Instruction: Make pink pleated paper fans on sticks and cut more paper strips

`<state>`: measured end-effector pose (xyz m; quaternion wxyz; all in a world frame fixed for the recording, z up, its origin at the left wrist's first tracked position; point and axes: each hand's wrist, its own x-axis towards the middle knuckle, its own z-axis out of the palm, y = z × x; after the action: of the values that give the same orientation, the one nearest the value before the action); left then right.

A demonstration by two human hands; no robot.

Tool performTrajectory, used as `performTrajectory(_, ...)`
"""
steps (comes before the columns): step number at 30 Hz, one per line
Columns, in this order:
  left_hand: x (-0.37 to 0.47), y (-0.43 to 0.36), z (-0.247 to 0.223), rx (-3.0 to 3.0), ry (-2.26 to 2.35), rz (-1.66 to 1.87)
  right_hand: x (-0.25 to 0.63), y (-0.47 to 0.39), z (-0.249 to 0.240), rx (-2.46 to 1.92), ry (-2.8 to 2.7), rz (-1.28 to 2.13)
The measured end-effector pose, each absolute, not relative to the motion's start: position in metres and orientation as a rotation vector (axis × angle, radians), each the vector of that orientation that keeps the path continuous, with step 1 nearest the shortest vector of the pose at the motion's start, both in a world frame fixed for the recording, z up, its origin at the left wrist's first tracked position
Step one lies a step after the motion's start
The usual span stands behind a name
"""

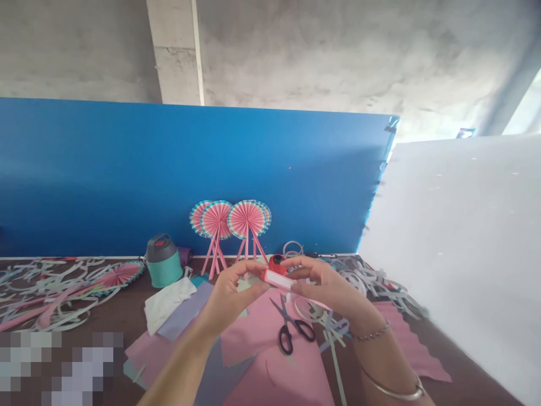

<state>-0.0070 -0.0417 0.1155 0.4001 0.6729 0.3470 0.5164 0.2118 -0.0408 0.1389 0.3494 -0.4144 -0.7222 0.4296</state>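
Near the centre of the frame, I am observing a person's two bare hands working on a narrow pink piece [279, 281] with a white face, whose material, from where I am standing, appears to be folded paper. The left hand [237, 285] is pinching its left end between thumb and fingers; the right hand [324, 283] is gripping its right end likewise, with a chain bracelet [372, 332] and a metal bangle [395, 390] circling that arm. Below the piece, black-handled scissors [291, 330] are lying with blades parted on pink sheets [279, 372]. A red object [276, 263] is sitting just behind the hands. At centre, round pleated pink fans [249, 219] with strip legs are standing before a blue panel [127, 169]. Left of them, a teal container [164, 269] with a grey lid is standing behind a white cloth [169, 304]. Loose paper strips [71, 293] are covering the tabletop at far left, around another pleated fan [122, 273].
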Motion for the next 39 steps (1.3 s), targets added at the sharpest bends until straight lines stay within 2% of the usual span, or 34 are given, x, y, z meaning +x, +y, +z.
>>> performTrajectory(5,-0.006,-0.041,0.116,1.728,0.893,1.284,0.21,-0.041,0.138,-1.094,-1.888,1.087)
performTrajectory(9,-0.002,-0.04,0.118,1.504,0.9,1.28,0.205,-0.043,0.142,-1.103,-1.893,1.018)
performTrajectory(12,0.001,-0.04,0.119,1.318,0.933,1.278,0.202,-0.042,0.142,-1.026,-1.925,0.851)
performTrajectory(15,0.003,-0.039,0.119,1.227,0.952,1.303,0.2,-0.043,0.138,-1.136,-1.911,0.657)
performTrajectory(20,0.004,-0.038,0.116,1.183,0.983,1.344,0.19,-0.054,0.133,-1.271,-2.041,0.169)
performTrajectory(24,0.005,-0.04,0.117,1.192,1.002,1.342,0.177,-0.058,0.13,-1.256,-2.159,-0.048)
performTrajectory(39,-0.005,-0.036,0.115,1.523,1.137,1.346,0.195,-0.047,0.13,-1.204,-2.124,-0.184)
